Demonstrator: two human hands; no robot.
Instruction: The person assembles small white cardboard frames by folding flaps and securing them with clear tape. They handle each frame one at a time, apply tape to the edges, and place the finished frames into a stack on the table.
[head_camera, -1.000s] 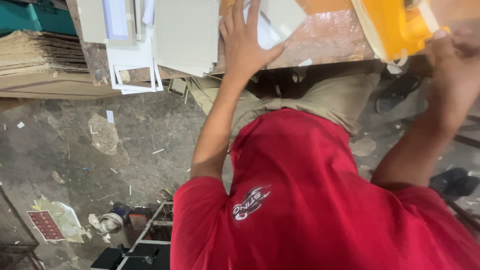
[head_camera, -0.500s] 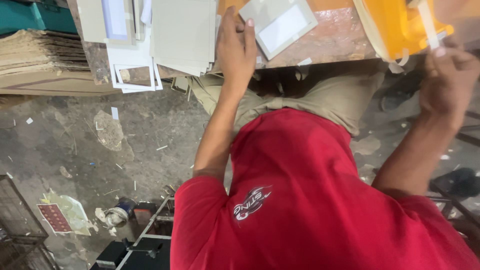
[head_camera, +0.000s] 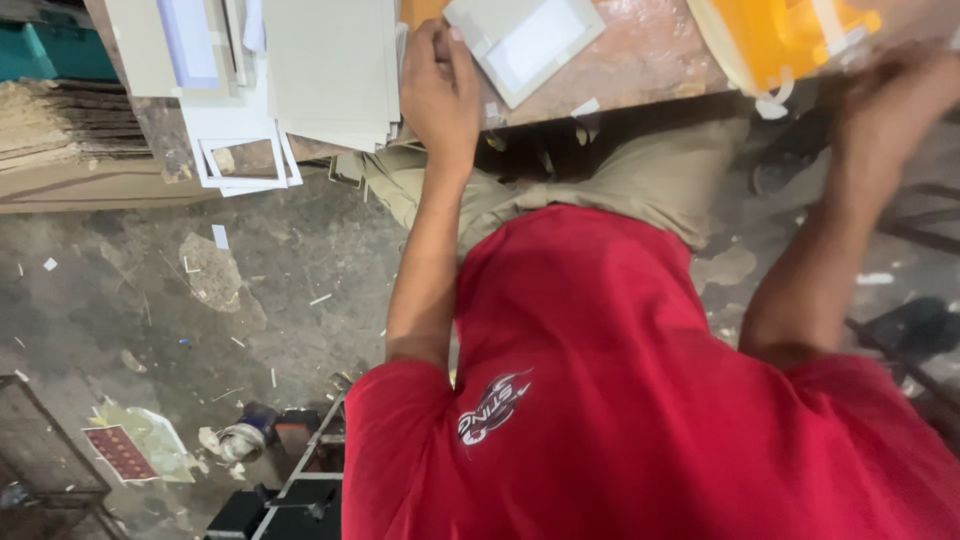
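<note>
This looks like a small paper or card workshop: a worn workbench (head_camera: 640, 60) stacked with grey card sheets (head_camera: 335, 70) and cut white frames (head_camera: 245, 160), piled cardboard (head_camera: 50, 130) alongside, and a stained concrete floor (head_camera: 150, 300) littered with offcuts, probably paper scraps.

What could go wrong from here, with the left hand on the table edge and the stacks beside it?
The grey board stack overhangs the table edge right beside the left hand; a nudge might tip sheets to the littered floor. The right hand is blurred near the yellow container, so it might bump it.
</note>
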